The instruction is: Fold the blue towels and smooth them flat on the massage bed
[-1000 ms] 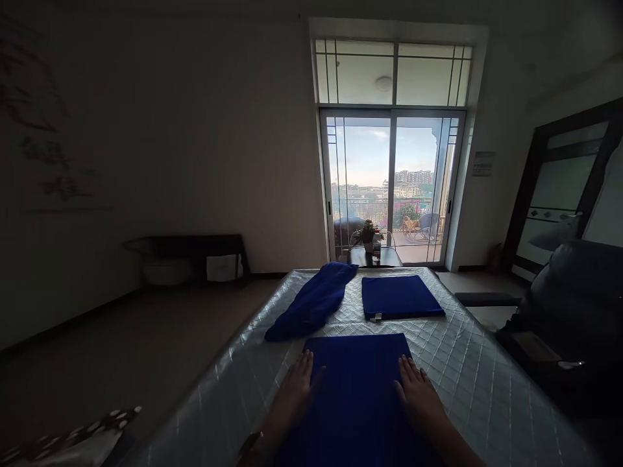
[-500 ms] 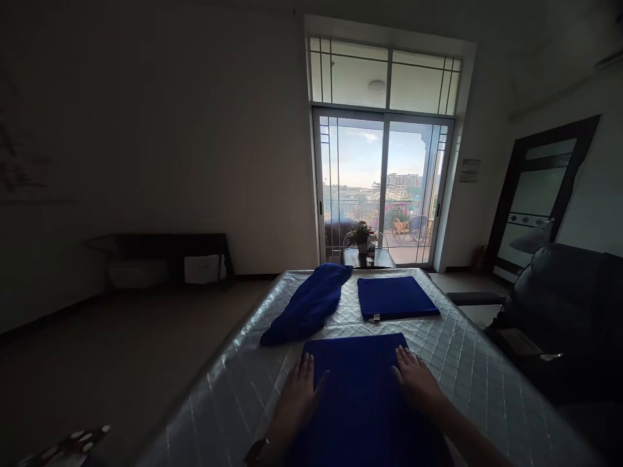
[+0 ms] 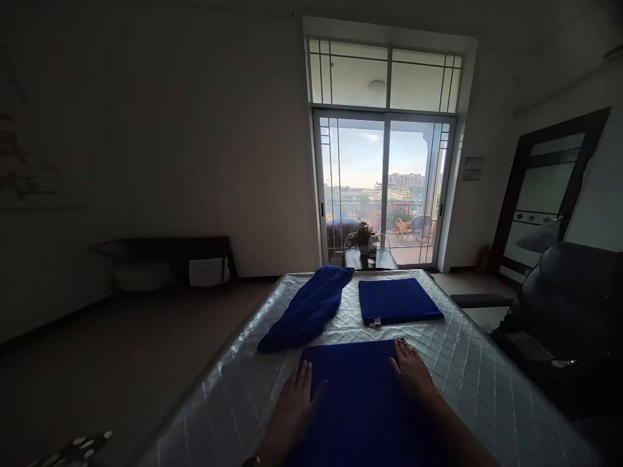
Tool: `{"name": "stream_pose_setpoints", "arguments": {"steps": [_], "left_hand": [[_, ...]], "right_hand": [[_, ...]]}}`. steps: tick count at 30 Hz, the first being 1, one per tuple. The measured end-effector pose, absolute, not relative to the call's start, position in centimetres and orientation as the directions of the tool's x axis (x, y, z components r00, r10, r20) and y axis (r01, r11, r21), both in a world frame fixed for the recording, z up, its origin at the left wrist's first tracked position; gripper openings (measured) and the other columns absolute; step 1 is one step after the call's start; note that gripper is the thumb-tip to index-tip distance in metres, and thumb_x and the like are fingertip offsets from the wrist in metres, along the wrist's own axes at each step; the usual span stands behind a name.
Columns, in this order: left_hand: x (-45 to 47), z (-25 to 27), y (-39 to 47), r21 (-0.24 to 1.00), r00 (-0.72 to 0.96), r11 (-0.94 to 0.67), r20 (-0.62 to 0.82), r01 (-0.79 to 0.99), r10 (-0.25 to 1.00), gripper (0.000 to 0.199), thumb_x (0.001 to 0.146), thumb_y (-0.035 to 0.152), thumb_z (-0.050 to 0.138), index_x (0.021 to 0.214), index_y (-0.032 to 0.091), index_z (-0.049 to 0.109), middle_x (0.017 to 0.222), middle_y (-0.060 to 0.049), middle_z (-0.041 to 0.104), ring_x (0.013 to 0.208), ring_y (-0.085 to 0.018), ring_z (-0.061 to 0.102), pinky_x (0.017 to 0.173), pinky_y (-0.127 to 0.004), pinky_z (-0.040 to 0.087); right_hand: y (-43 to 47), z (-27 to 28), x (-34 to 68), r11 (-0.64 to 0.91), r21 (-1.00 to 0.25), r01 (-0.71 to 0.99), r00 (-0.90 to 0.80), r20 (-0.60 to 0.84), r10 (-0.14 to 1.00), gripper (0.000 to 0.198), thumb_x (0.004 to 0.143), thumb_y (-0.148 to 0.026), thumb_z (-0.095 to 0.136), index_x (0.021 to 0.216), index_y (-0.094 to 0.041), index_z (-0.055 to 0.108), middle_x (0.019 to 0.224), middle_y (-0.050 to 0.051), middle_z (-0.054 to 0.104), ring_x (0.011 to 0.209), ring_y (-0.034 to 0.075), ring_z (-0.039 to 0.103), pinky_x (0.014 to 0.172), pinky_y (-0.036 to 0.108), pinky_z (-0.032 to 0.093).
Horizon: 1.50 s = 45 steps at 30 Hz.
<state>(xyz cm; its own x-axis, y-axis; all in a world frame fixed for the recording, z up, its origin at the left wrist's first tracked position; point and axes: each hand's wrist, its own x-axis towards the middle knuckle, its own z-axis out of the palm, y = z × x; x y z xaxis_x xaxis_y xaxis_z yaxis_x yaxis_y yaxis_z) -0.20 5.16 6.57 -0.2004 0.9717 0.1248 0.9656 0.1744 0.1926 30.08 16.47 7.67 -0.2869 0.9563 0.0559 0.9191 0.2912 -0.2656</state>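
A flat, dark blue piece of cloth lies in front of me, its near part running out of the picture. On its left edge rests my left hand, fingers stretched out and thumb apart. My right hand lies flat over the far right corner, holding nothing. Beyond sits a neatly folded blue cloth with a small white tag on its near edge. To the left of that, a loose, crumpled blue cloth stretches diagonally.
Everything lies on a silvery quilted cover. A dark leather chair stands at the right. Past the far edge, a small table carries a potted plant before a sliding glass door. A low dark bench is by the left wall.
My right hand has shifted slightly up to the far right corner of the near cloth. My left hand stays at the left edge, slightly lower in view. The view has tilted slightly.
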Motion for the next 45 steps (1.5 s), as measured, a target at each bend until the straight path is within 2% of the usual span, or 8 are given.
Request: {"name": "stream_pose_setpoints", "arguments": {"steps": [9,13,20,24,28,31,38,45], "left_hand": [[-0.1,7.1,5.1,0.143,-0.177,0.164,0.080,0.976,0.981,0.063,0.100,0.048,0.026,0.153,0.018,0.040,0.165,-0.008,0.030,0.154,-0.026,0.027,0.125,-0.045,0.029],[1.3,7.7,5.5,0.073,-0.189,0.180,0.126,0.981,0.974,0.069,0.099,0.056,0.026,0.153,0.016,0.042,0.164,-0.011,0.034,0.153,-0.028,0.030,0.126,-0.050,0.026],[11.7,9.7,9.0,0.214,0.213,-0.232,0.107,0.949,0.971,0.076,0.098,0.063,0.023,0.154,0.014,0.037,0.164,-0.013,0.036,0.153,-0.028,0.030,0.127,-0.049,0.030],[17.3,9.9,13.0,0.305,0.317,-0.358,0.176,0.883,0.932,0.067,0.102,0.054,0.019,0.153,0.015,0.040,0.161,-0.016,0.041,0.152,-0.027,0.034,0.125,-0.052,0.034],[19.0,8.4,15.7,0.271,0.438,-0.511,0.288,0.816,0.852,0.057,0.105,0.042,0.017,0.150,0.021,0.044,0.157,-0.013,0.050,0.150,-0.023,0.039,0.122,-0.052,0.037],[17.9,7.2,15.8,0.256,0.363,-0.438,0.293,0.862,0.884,0.058,0.105,0.044,0.017,0.151,0.019,0.042,0.157,-0.014,0.049,0.150,-0.024,0.039,0.122,-0.053,0.037],[8.3,7.2,13.4,0.196,0.126,-0.151,0.132,0.969,0.983,0.065,0.103,0.054,0.020,0.153,0.018,0.040,0.163,-0.009,0.040,0.154,-0.022,0.030,0.127,-0.048,0.027],[-1.1,6.3,10.7,0.239,-0.143,0.100,0.169,0.966,0.975,0.077,0.100,0.061,0.016,0.153,0.010,0.038,0.163,-0.015,0.038,0.154,-0.024,0.030,0.126,-0.045,0.027]], "right_hand": [[16.2,8.1,30.3,0.295,-0.316,0.901,-0.290,0.066,0.955,0.070,0.099,-0.045,0.022,0.159,-0.008,0.024,0.168,0.010,0.023,0.157,0.021,0.015,0.128,0.040,0.012],[16.2,7.9,30.5,0.290,-0.350,0.891,-0.283,0.071,0.956,0.070,0.099,-0.044,0.023,0.159,-0.008,0.024,0.168,0.011,0.024,0.157,0.022,0.016,0.128,0.041,0.012],[16.3,8.0,30.7,0.313,-0.353,0.882,-0.303,0.086,0.949,0.069,0.100,-0.042,0.021,0.158,-0.004,0.025,0.167,0.015,0.025,0.157,0.024,0.018,0.127,0.042,0.013],[16.5,7.2,30.8,0.351,-0.286,0.891,-0.336,0.102,0.936,0.064,0.099,-0.032,0.026,0.158,-0.007,0.028,0.167,0.013,0.027,0.156,0.023,0.018,0.127,0.041,0.013],[16.9,6.3,31.0,0.381,-0.261,0.887,-0.360,0.124,0.925,0.065,0.097,-0.030,0.033,0.159,-0.012,0.027,0.168,0.012,0.026,0.156,0.024,0.018,0.127,0.042,0.015],[17.0,6.3,30.9,0.368,-0.272,0.889,-0.347,0.123,0.930,0.065,0.097,-0.029,0.030,0.158,-0.011,0.027,0.167,0.012,0.027,0.156,0.024,0.019,0.127,0.042,0.015],[16.9,7.1,30.6,0.313,-0.316,0.895,-0.296,0.103,0.950,0.066,0.100,-0.037,0.020,0.157,-0.008,0.030,0.167,0.011,0.028,0.156,0.021,0.020,0.127,0.041,0.014],[17.0,7.0,30.5,0.317,-0.276,0.907,-0.302,0.099,0.948,0.066,0.100,-0.038,0.021,0.158,-0.009,0.028,0.167,0.010,0.026,0.157,0.019,0.017,0.127,0.039,0.013]]}}
